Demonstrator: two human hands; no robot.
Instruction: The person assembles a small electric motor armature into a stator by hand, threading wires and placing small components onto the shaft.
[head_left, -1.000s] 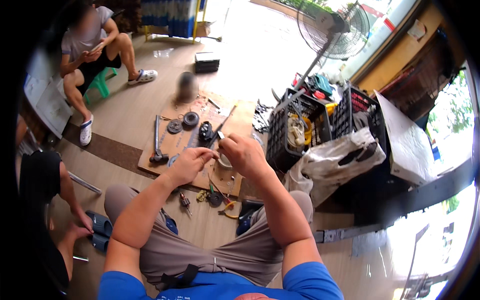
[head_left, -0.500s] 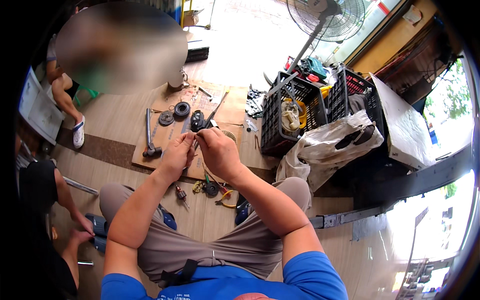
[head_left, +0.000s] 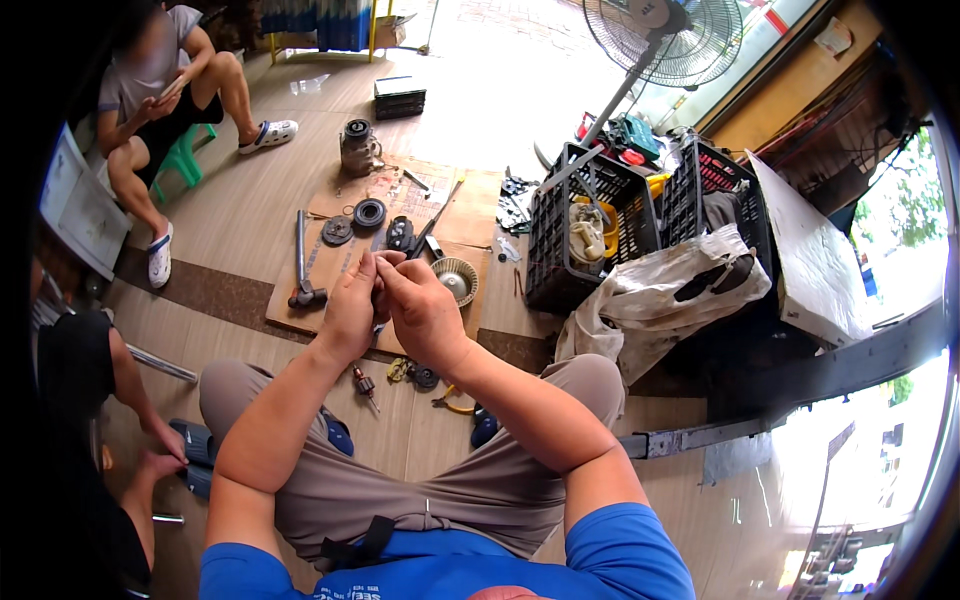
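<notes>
My left hand (head_left: pixel 350 310) and my right hand (head_left: pixel 425 315) meet in front of me, above the edge of a cardboard sheet (head_left: pixel 475 215). Both are closed, fingertips pinched together; whatever they grip is too small or hidden to name. Just beyond them lies a black machine part (head_left: pixel 400 235). A ribbed metal fan wheel (head_left: pixel 455 281) sits right of my right hand. To the left are a hammer (head_left: pixel 300 260), a flat disc (head_left: pixel 337 231) and a black ring-shaped part (head_left: pixel 369 213). Nearer my feet lie a motor armature (head_left: pixel 365 387) and yellow-handled pliers (head_left: pixel 458 407).
Black plastic crates (head_left: pixel 545 250) stand at the right, a whitish cloth (head_left: pixel 640 290) draped in front. Behind them rises a standing fan (head_left: pixel 660 40). A metal housing (head_left: pixel 358 150) stands past the cardboard. Far left, a person (head_left: pixel 150 75) sits on a green stool (head_left: pixel 185 160); another person's legs (head_left: pixel 140 400) are nearby.
My right hand has shifted slightly left and toward me, uncovering more of the fan wheel. It now hides the screwdrivers seen below it before. Both hands remain together at the fingertips.
</notes>
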